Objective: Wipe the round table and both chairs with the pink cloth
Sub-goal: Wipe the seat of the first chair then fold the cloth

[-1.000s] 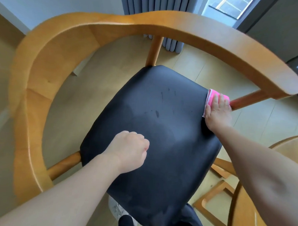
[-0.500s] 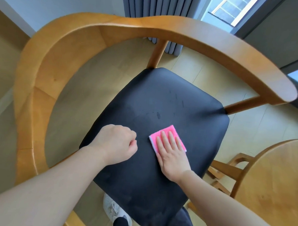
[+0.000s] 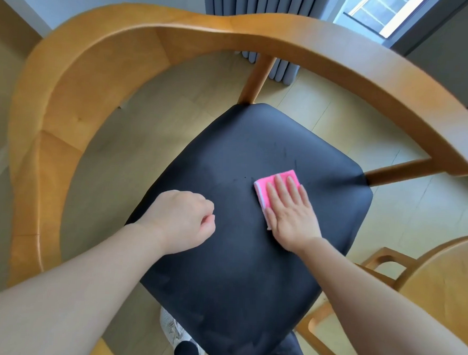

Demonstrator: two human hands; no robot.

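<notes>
A wooden chair with a curved backrest (image 3: 104, 53) and a black padded seat (image 3: 240, 258) fills the view. On the seat's middle lies the folded pink cloth (image 3: 267, 182), pressed flat under the straight fingers of my right hand (image 3: 290, 212). My left hand (image 3: 182, 220) rests as a loose fist on the seat's left part and holds nothing. At the right edge shows part of the round wooden table (image 3: 443, 275).
A second wooden chair's frame (image 3: 384, 260) sits under the table at the lower right. Grey curtains (image 3: 262, 1) and a window (image 3: 379, 12) stand behind the chair. My shoe (image 3: 172, 330) is on the light floor below the seat.
My right hand slid the pink cloth from the seat's right edge to the middle, then a little back toward the right and far side. My left fist stayed on the seat.
</notes>
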